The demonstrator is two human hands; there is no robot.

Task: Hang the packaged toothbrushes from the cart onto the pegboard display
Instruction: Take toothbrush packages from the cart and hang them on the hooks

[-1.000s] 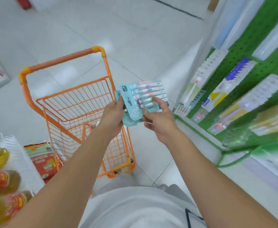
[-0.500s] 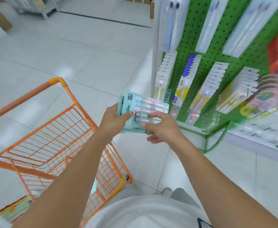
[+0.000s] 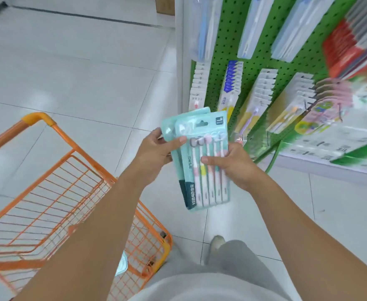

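Two teal toothbrush packs (image 3: 202, 168) are stacked upright in front of me, hang tabs up. My left hand (image 3: 156, 148) grips their left edge, thumb across the front pack. My right hand (image 3: 228, 164) holds the right side, fingers lying over the row of brushes. The green pegboard (image 3: 263, 61) stands just beyond to the right, hung with rows of other toothbrush packages. The orange wire cart (image 3: 69, 192) is at the lower left; one pale teal pack (image 3: 121, 263) shows through its mesh near my left arm.
A white upright post (image 3: 181, 61) edges the pegboard on its left. A low white shelf base (image 3: 330, 164) runs under the display. My foot (image 3: 216, 242) is on the tiled floor between cart and shelf.
The packs turned from lying sideways to standing upright in both hands. My view swung right, away from the cart and toward the pegboard, which is now closer.
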